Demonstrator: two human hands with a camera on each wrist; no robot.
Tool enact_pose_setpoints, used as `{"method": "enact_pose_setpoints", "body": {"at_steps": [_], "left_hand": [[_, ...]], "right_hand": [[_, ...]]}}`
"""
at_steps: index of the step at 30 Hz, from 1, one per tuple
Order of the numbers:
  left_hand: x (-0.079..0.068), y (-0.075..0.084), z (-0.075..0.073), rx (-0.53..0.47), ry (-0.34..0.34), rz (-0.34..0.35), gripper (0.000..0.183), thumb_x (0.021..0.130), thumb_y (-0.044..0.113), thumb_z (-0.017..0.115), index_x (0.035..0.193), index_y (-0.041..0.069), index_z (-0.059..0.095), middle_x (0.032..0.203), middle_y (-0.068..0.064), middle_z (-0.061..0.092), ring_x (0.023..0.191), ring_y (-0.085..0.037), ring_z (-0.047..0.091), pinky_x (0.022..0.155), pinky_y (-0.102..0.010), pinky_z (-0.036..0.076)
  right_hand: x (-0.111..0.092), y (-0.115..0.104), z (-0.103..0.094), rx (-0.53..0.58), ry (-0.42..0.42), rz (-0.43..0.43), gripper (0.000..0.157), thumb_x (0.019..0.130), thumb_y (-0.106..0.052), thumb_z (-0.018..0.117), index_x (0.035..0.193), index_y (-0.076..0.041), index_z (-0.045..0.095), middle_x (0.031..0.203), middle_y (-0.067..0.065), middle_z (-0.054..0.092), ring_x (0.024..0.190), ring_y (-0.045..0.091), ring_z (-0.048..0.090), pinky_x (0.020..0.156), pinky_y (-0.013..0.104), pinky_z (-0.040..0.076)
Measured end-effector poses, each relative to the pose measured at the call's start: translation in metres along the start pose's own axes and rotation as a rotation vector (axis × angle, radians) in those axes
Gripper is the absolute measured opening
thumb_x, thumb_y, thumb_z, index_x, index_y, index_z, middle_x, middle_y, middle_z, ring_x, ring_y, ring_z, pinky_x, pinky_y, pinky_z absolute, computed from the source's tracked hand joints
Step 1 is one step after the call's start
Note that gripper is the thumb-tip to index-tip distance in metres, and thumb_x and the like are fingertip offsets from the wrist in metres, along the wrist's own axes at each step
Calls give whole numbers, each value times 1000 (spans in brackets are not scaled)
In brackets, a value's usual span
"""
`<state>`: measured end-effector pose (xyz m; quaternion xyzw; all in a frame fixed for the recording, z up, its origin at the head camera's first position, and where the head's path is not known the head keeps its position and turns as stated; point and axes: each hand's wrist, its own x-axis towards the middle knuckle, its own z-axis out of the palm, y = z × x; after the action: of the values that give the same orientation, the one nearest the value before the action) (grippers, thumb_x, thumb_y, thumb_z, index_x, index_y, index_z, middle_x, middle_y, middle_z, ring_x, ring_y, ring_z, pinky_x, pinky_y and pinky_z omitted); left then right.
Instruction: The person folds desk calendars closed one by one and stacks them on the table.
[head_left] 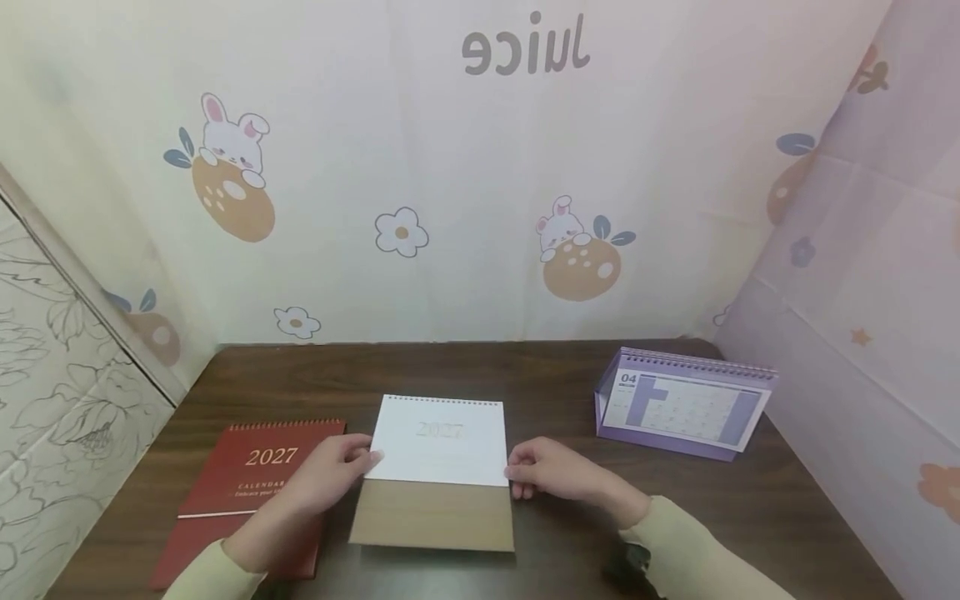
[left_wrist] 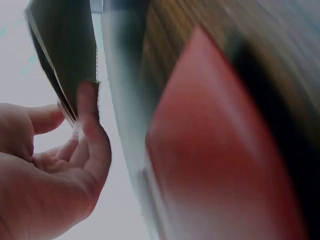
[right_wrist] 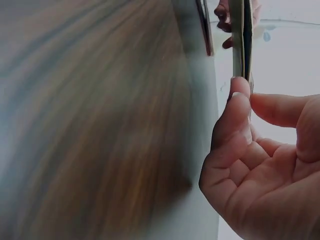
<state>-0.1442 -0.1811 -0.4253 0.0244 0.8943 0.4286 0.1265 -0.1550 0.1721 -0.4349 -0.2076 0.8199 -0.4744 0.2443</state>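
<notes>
A spiral-bound desk calendar (head_left: 441, 442) with a white "2027" cover and a tan lower flap (head_left: 433, 515) is held between two hands in the head view. My left hand (head_left: 337, 473) pinches its left edge, thumb on the front and fingers behind. On the opposite edge, my right hand (head_left: 551, 471) pinches it between thumb and curled fingers. The left wrist view shows the calendar's dark underside (left_wrist: 67, 45) between thumb and fingers of the left hand (left_wrist: 60, 170). Seen edge-on in the right wrist view, the calendar (right_wrist: 242, 40) sits in the right hand's (right_wrist: 265, 175) pinch.
A red "2027" calendar (head_left: 217, 475) lies on the left of the dark wooden table (head_left: 555, 375), partly under the left forearm. At the back right stands a purple tent calendar (head_left: 682, 404) showing "04". A printed curtain (head_left: 465, 167) hangs behind the table.
</notes>
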Motion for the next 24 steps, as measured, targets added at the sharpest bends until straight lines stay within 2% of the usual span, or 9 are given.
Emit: {"method": "enact_pose_setpoints", "body": {"at_steps": [4,8,11,13,18,22,24], "left_hand": [[-8,-2,-11,128,76,26,50,99,34,63,132,-3,60,115,-14,69,103,-25,65,90,-53,51],[-16,-7,-23,210,119,35,55,99,41,61,132,-2,61,117,-16,68,106,-28,65,90,-54,50],[-23,-12,-32,259,141,21,62,97,49,60,133,-2,60,118,-17,68,106,-29,65,88,-54,51],[-29,-16,-39,283,149,-14,68,96,54,58,134,-3,58,119,-20,67,106,-31,64,87,-55,50],[-43,-32,-58,360,193,-79,80,96,61,52,135,-10,52,125,-29,60,112,-42,57,91,-60,44],[-47,-49,-70,426,257,-58,80,98,59,50,130,-14,52,122,-34,57,113,-48,53,89,-61,42],[-48,-57,-76,436,262,-64,81,98,58,50,129,-16,51,121,-35,56,113,-50,51,89,-62,41]], "right_hand": [[15,-12,12,-15,17,-23,19,98,-16,63,84,-5,67,71,4,69,64,16,62,59,29,50],[27,-22,25,-3,26,-40,18,97,-14,63,83,-4,66,71,5,69,63,16,61,58,31,51],[37,-29,37,-7,40,-37,18,97,-14,63,82,-5,66,69,4,68,62,16,62,57,31,51],[45,-34,47,-27,51,-29,18,97,-14,64,81,-7,66,68,2,67,62,15,62,56,29,50],[69,-50,75,-73,53,-22,17,96,-17,65,79,-12,66,67,-2,67,61,12,62,53,25,49],[85,-64,92,-89,36,-42,19,96,-18,66,78,-13,67,65,-5,66,60,13,61,52,24,47],[92,-70,99,-93,30,-44,21,97,-18,66,77,-13,67,65,-5,65,58,12,59,52,23,45]]}}
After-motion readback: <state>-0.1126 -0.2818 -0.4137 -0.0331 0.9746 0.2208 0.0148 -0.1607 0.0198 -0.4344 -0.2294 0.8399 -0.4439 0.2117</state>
